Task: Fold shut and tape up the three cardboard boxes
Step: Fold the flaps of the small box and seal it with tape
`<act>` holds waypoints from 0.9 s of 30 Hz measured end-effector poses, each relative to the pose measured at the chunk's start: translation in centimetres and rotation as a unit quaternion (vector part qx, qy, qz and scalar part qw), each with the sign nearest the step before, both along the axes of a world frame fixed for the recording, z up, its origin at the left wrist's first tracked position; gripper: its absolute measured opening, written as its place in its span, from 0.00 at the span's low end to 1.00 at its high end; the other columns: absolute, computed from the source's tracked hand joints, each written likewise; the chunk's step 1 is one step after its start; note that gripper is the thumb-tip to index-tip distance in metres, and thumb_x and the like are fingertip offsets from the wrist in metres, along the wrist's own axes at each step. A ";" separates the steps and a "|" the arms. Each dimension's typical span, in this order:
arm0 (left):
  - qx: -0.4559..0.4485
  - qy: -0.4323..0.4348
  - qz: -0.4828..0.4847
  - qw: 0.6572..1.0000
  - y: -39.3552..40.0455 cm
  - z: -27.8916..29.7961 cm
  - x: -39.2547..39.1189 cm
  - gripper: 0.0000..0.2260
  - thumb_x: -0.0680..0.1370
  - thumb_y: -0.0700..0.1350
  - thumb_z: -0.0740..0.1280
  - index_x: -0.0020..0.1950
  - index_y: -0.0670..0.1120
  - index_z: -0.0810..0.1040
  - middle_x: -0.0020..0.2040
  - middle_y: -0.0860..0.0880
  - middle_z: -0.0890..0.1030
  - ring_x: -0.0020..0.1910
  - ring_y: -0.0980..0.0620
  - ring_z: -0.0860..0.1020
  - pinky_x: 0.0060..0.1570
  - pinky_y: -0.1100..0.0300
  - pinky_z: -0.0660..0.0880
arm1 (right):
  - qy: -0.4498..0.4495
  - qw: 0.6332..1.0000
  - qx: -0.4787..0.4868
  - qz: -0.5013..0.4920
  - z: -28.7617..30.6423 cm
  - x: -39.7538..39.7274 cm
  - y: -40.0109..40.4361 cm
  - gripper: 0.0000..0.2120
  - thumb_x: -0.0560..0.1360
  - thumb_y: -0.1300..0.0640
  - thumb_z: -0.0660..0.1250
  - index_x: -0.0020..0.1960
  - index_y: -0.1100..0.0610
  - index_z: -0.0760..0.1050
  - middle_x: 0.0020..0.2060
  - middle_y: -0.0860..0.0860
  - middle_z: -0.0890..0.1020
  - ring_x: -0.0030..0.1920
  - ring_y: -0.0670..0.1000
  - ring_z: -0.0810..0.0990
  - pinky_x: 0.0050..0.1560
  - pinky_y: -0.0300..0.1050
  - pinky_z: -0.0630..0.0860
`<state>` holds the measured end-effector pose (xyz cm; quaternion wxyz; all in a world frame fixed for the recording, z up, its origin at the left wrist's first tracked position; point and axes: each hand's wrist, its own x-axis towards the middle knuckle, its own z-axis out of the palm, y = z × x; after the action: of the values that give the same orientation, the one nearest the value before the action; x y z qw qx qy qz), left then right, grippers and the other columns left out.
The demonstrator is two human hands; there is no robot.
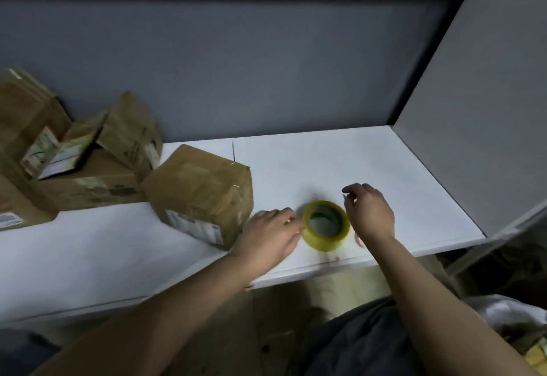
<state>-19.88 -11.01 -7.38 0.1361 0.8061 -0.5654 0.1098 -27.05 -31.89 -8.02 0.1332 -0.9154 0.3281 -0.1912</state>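
White laminate makes up the counter (pixel 340 162), which runs from the far-left corner to a grey side panel at its right end, with a grey back wall along the far edge.

Largest on it is the open box (pixel 85 180) at the far-left corner, flaps standing up and splayed, with printed papers lying inside. Another box (pixel 26 109) sits behind it against the wall, and a corner of a further one (pixel 14 212) shows at the left edge of the view; how well either of these is closed I cannot tell.

Nearer the middle sits the closed box (pixel 204 192), turned corner-on to the near edge, glossy tape across its top and a label on its near face.

Just right of it, close to the near edge, is the tape roll (pixel 325 224), yellowish, tilted so its hole faces up and toward the person.

Both hands flank the roll. The left hand (pixel 272 236) lies between the closed box and the roll, fingertips touching the roll's left rim; blur hides whether they pinch it. The right hand (pixel 370 212) hovers just beside the roll's right rim, fingers loosely curled and holding nothing.

The roll lies directly between the hands, the left already in contact, so lifting it probably falls to that hand. The open box then lies well off to the left, beyond the closed one, so the reach would go leftward along the counter.
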 end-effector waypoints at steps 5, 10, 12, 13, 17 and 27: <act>-0.079 -0.039 0.178 0.980 12.8 1.4 6.0 0.12 0.73 0.43 0.71 0.55 0.43 0.80 0.52 0.45 0.80 0.48 0.44 0.79 0.47 0.54 0.74 | -0.038 0.965 -0.007 0.258 1.0 4.5 8.9 0.11 0.79 0.54 0.62 0.56 0.54 0.80 0.53 0.51 0.82 0.55 0.54 0.77 0.53 0.48 0.72; 0.060 -0.001 0.226 0.972 16.2 0.4 11.7 0.33 0.78 0.60 0.59 0.78 0.46 0.54 0.78 0.49 0.55 0.77 0.51 0.53 0.74 0.55 0.46 | 0.032 0.944 -0.042 0.327 0.0 8.3 16.4 0.26 0.80 0.41 0.56 0.75 0.50 0.63 0.73 0.50 0.65 0.74 0.52 0.60 0.70 0.47 0.58; 0.091 -0.009 0.199 0.976 16.0 -0.6 13.0 0.34 0.78 0.63 0.54 0.78 0.48 0.49 0.79 0.52 0.49 0.77 0.54 0.46 0.73 0.57 0.41 | 0.010 0.947 -0.078 0.313 0.1 9.4 17.5 0.29 0.79 0.39 0.55 0.76 0.50 0.59 0.76 0.50 0.58 0.77 0.52 0.52 0.73 0.48 0.52; 0.093 0.000 0.191 0.977 15.8 -1.0 13.3 0.34 0.79 0.63 0.54 0.78 0.48 0.48 0.79 0.53 0.48 0.77 0.55 0.46 0.73 0.58 0.40 | 0.005 0.943 -0.089 0.320 0.1 9.8 17.7 0.29 0.79 0.39 0.55 0.77 0.50 0.59 0.77 0.50 0.58 0.77 0.51 0.51 0.74 0.47 0.51; 0.040 0.012 0.188 0.981 15.4 -2.2 12.6 0.30 0.80 0.57 0.58 0.78 0.47 0.52 0.78 0.52 0.52 0.77 0.55 0.50 0.73 0.60 0.45 | 0.056 0.921 -0.050 0.381 -0.2 11.5 18.4 0.32 0.79 0.39 0.55 0.78 0.52 0.54 0.77 0.47 0.56 0.78 0.47 0.47 0.74 0.43 0.49; 0.005 -0.003 0.115 0.993 15.5 -0.9 11.6 0.23 0.78 0.56 0.62 0.72 0.49 0.68 0.70 0.52 0.70 0.71 0.52 0.65 0.74 0.56 0.48 | 0.014 0.890 -0.108 0.442 0.1 11.9 16.1 0.28 0.76 0.42 0.65 0.70 0.57 0.70 0.69 0.56 0.70 0.69 0.55 0.69 0.65 0.47 0.69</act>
<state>-8.25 4.53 -8.30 0.1168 0.8660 -0.4701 0.1243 -15.19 -15.80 -7.95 0.1002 -0.9771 -0.1317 -0.1340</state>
